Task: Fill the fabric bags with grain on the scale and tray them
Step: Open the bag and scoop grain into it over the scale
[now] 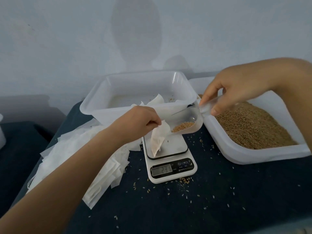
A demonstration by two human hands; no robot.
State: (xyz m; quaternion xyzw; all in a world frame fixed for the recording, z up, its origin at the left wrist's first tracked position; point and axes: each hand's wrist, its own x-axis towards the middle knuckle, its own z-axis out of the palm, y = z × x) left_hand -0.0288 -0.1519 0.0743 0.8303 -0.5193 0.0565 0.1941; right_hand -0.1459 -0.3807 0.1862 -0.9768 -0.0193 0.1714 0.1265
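Observation:
My left hand point(140, 122) pinches the top edge of a white fabric bag point(157, 141), whose lower corner rests on the white digital scale point(168, 159). My right hand point(231, 93) grips the handle of a clear plastic scoop point(189, 122) with some brown grain in it. The scoop's mouth is tilted against the bag's opening. The scale's display point(162, 171) is lit. A clear tray point(135, 92) stands behind the scale with a few white bags point(157, 101) inside. On the right a white tub point(263, 154) holds brown grain point(253, 129).
A loose pile of empty white fabric bags point(81, 161) lies left of the scale on the dark blue cloth point(219, 200). Spilled grains are scattered over the cloth around the scale. A wall rises right behind the tray. Part of a white container point(1, 132) shows at the left edge.

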